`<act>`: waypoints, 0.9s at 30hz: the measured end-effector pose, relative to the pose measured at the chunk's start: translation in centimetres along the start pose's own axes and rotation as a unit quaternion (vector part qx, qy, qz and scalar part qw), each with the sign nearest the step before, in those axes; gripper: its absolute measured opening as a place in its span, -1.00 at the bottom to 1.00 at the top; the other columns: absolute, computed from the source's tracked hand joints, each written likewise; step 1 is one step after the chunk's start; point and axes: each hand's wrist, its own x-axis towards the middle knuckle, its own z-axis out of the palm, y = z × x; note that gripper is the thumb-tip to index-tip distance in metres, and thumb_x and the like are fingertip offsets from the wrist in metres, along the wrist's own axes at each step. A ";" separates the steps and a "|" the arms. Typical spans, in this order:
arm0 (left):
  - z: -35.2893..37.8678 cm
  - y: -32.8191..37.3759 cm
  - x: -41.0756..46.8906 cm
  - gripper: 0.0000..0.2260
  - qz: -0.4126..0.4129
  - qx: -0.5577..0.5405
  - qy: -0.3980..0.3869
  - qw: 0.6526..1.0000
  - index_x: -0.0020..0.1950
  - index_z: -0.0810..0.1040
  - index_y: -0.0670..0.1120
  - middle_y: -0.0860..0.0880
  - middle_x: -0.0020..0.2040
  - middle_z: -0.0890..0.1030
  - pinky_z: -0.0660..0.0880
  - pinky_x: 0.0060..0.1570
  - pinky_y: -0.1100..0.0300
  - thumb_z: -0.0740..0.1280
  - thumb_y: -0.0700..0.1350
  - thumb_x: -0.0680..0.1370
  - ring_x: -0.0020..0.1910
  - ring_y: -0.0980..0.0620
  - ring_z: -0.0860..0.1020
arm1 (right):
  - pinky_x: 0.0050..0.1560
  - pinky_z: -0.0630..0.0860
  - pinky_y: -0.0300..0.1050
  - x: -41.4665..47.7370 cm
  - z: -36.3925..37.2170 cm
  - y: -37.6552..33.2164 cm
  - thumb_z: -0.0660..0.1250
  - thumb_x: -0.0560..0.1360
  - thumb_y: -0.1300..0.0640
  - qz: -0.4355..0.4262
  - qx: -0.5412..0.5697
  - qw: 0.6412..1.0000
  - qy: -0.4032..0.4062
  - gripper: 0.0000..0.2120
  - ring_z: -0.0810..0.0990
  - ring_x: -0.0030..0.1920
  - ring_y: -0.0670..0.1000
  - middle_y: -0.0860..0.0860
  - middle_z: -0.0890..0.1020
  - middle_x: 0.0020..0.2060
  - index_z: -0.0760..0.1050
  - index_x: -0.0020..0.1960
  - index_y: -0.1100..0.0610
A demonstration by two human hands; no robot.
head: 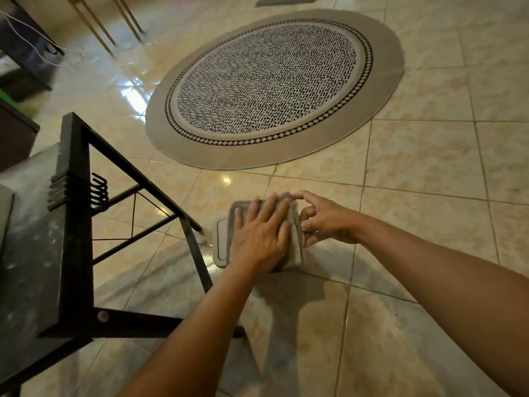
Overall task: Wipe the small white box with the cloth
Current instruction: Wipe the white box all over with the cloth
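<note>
The small white box [221, 242] is held above the tiled floor, and only its left end with a rounded lid shows. A folded grey cloth [295, 242] covers the rest of the box and hangs over its right side. My left hand [259, 234] lies flat on the cloth with fingers spread, pressing it onto the top of the box. My right hand [326, 222] grips the right end of the box with curled fingers, against the hanging cloth edge.
A black metal table frame [77, 213] with a dark marbled top stands at the left, one leg close to the box. A round patterned rug [272, 87] lies on the tiles ahead. Dark furniture and thin gold legs [108, 24] stand at the far left.
</note>
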 end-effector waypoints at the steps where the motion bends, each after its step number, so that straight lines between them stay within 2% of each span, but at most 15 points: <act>1: 0.2 0.2 -0.2 -0.48 0.034 0.009 -0.007 0.999 0.60 -0.18 0.23 0.12 0.63 -0.17 -0.22 0.53 -0.24 -0.17 0.23 0.65 0.60 -0.02 -0.24 | -0.14 0.69 0.10 0.0 0.0 0.0 0.22 0.49 0.53 0.000 0.004 1.000 -0.005 -0.32 0.68 -0.13 0.14 0.18 0.59 -0.07 0.26 0.47 0.00; 2: 0.3 0.2 -0.3 -0.48 0.038 0.013 -0.006 0.999 0.60 -0.17 0.24 0.12 0.63 -0.17 -0.20 0.53 -0.24 -0.17 0.24 0.65 0.60 0.00 -0.25 | -0.14 0.69 0.10 0.0 0.0 0.1 0.23 0.49 0.53 -0.001 0.007 1.000 -0.005 -0.32 0.69 -0.12 0.15 0.18 0.60 -0.06 0.27 0.47 0.00; 5: 0.3 -0.2 -0.1 -0.49 -0.086 -0.020 0.026 0.996 0.61 -0.12 0.23 0.09 0.64 -0.10 -0.18 0.53 -0.24 -0.13 0.22 0.65 0.61 -0.04 -0.17 | -0.16 0.69 0.06 0.0 -0.1 0.1 0.26 0.51 0.50 -0.002 -0.004 1.000 0.004 -0.36 0.63 -0.27 0.05 0.12 0.53 -0.22 0.27 0.47 0.02; 8: 0.3 0.6 -0.2 -0.49 0.006 0.002 0.003 1.000 0.61 -0.15 0.24 0.11 0.64 -0.14 -0.18 0.53 -0.25 -0.16 0.22 0.65 0.60 -0.03 -0.21 | -0.07 0.68 0.17 0.1 -0.1 0.1 0.23 0.49 0.53 0.001 -0.004 1.000 -0.004 -0.31 0.68 -0.12 0.14 0.18 0.59 -0.05 0.26 0.48 -0.01; 9: 0.2 0.6 -0.1 -0.49 0.005 0.002 0.004 1.000 0.60 -0.15 0.24 0.11 0.64 -0.14 -0.18 0.53 -0.24 -0.16 0.22 0.65 0.61 -0.02 -0.20 | -0.03 0.67 0.21 0.1 -0.1 0.1 0.23 0.49 0.52 0.000 0.000 1.000 -0.004 -0.31 0.68 -0.12 0.15 0.18 0.59 -0.06 0.26 0.48 -0.01; 11: -0.2 0.2 0.3 -0.49 -0.068 -0.013 0.018 0.997 0.61 -0.13 0.23 0.09 0.64 -0.10 -0.19 0.53 -0.24 -0.14 0.21 0.66 0.61 -0.05 -0.16 | -0.02 0.67 0.21 0.1 0.0 0.0 0.26 0.51 0.49 -0.002 -0.002 1.000 0.000 -0.35 0.64 -0.22 0.09 0.13 0.54 -0.19 0.27 0.48 0.02; 12: -0.3 0.2 0.4 -0.49 -0.079 -0.015 0.015 0.997 0.61 -0.14 0.22 0.09 0.64 -0.10 -0.19 0.52 -0.25 -0.14 0.20 0.66 0.61 -0.07 -0.17 | -0.04 0.67 0.19 0.2 0.0 0.0 0.26 0.51 0.50 -0.001 -0.006 1.000 0.002 -0.36 0.63 -0.23 0.09 0.14 0.54 -0.20 0.27 0.48 0.02; 15: 0.1 0.9 0.2 -0.49 0.004 0.012 -0.009 1.000 0.60 -0.20 0.22 0.11 0.64 -0.16 -0.20 0.52 -0.25 -0.16 0.19 0.66 0.60 -0.04 -0.24 | -0.07 0.68 0.18 0.2 0.0 0.2 0.23 0.51 0.52 0.001 0.005 1.000 -0.006 -0.31 0.67 -0.11 0.17 0.24 0.59 -0.04 0.23 0.50 0.01; 16: 0.1 0.6 0.2 -0.49 0.000 0.015 -0.007 1.000 0.60 -0.21 0.23 0.11 0.63 -0.16 -0.20 0.53 -0.24 -0.17 0.20 0.66 0.60 -0.03 -0.23 | -0.09 0.69 0.15 0.2 0.0 0.2 0.24 0.52 0.51 0.001 0.012 1.000 -0.007 -0.33 0.67 -0.14 0.15 0.21 0.58 -0.09 0.24 0.50 0.02; 18: -0.1 -1.0 0.0 -0.50 -0.083 -0.002 0.004 0.997 0.60 -0.23 0.23 0.10 0.64 -0.15 -0.21 0.53 -0.23 -0.16 0.20 0.67 0.60 -0.04 -0.21 | -0.19 0.69 0.04 0.2 -0.1 0.3 0.27 0.54 0.48 0.000 0.008 1.000 0.000 -0.38 0.63 -0.26 0.06 0.13 0.52 -0.22 0.26 0.49 0.05; 20: -0.2 -2.2 -0.8 -0.48 -0.186 -0.021 0.007 0.982 0.60 -0.25 0.21 0.07 0.64 -0.16 -0.26 0.51 -0.23 -0.17 0.19 0.66 0.60 -0.07 -0.23 | -0.24 0.67 -0.02 0.4 -0.2 0.3 0.27 0.54 0.47 0.002 0.001 1.000 0.008 -0.39 0.62 -0.28 0.04 0.11 0.50 -0.24 0.26 0.49 0.06; 21: -0.2 -2.0 -1.5 -0.48 -0.209 -0.022 0.001 0.978 0.60 -0.27 0.20 0.05 0.64 -0.19 -0.28 0.50 -0.24 -0.17 0.19 0.66 0.59 -0.08 -0.27 | -0.24 0.67 -0.02 0.4 -0.1 0.4 0.27 0.54 0.46 0.003 -0.002 1.000 0.009 -0.39 0.62 -0.28 0.04 0.12 0.50 -0.24 0.26 0.49 0.05; 22: -0.1 -1.2 -2.2 -0.47 -0.208 -0.018 -0.007 0.978 0.59 -0.29 0.19 0.05 0.63 -0.24 -0.29 0.50 -0.25 -0.18 0.19 0.65 0.58 -0.08 -0.31 | -0.24 0.67 -0.02 0.4 -0.1 0.4 0.27 0.54 0.46 0.004 -0.003 1.000 0.007 -0.39 0.62 -0.27 0.05 0.12 0.50 -0.24 0.26 0.49 0.04; 24: 0.3 1.5 -3.0 -0.46 -0.153 -0.009 -0.014 0.988 0.58 -0.31 0.19 0.08 0.61 -0.31 -0.29 0.50 -0.25 -0.19 0.21 0.64 0.56 -0.08 -0.36 | -0.22 0.68 0.00 0.2 -0.2 0.2 0.27 0.53 0.47 0.002 -0.006 1.000 0.000 -0.39 0.59 -0.25 0.08 0.16 0.49 -0.22 0.27 0.47 0.03; 27: 0.8 3.6 -1.6 -0.48 -0.091 0.000 -0.006 0.996 0.58 -0.30 0.21 0.09 0.60 -0.29 -0.30 0.51 -0.23 -0.19 0.22 0.65 0.56 -0.07 -0.35 | -0.18 0.67 0.05 0.2 0.0 0.1 0.25 0.49 0.50 -0.002 -0.021 1.000 0.001 -0.36 0.56 -0.13 0.19 0.22 0.50 -0.11 0.29 0.44 0.01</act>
